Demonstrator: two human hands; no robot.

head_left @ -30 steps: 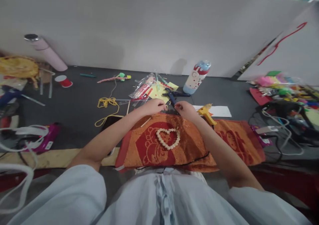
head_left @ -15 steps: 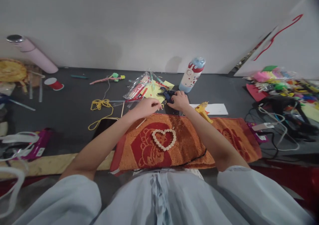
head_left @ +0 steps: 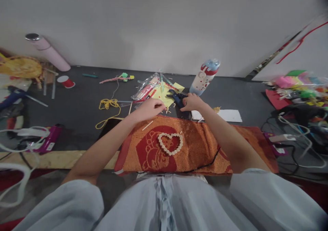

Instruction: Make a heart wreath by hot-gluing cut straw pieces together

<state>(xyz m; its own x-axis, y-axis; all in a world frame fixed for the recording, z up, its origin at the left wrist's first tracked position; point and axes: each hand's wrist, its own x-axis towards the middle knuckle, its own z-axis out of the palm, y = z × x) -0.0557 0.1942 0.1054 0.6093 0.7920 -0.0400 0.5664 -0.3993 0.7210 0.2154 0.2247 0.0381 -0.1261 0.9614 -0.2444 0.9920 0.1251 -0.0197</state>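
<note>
My right hand [head_left: 194, 102] is closed around the handle end of dark-blue pliers [head_left: 176, 97], whose jaws point left over yellow paper notes [head_left: 164, 95]. Left of them, my left hand [head_left: 151, 108] has its fingertips pinched together beside small cut stick bits [head_left: 167, 110]; whatever it holds is hidden. Nearer me, a heart-shaped frame of pale short pieces [head_left: 171, 153] lies on an orange and red towel [head_left: 189, 149]. A thin pale stick [head_left: 147, 125] rests at the towel's back left.
A patterned bottle [head_left: 205, 76] stands behind my right hand. A clear plastic packet [head_left: 146, 86] and yellow cord [head_left: 109, 104] lie to the left. A white board [head_left: 232, 115] sits by my right forearm. Craft bits [head_left: 304, 84] are heaped far right; a pink flask [head_left: 52, 53] leans far left.
The view has shifted, so things sit further right. My right hand has drawn slightly right, and more of the pliers shows. My right forearm now covers most of the yellow glue gun.
</note>
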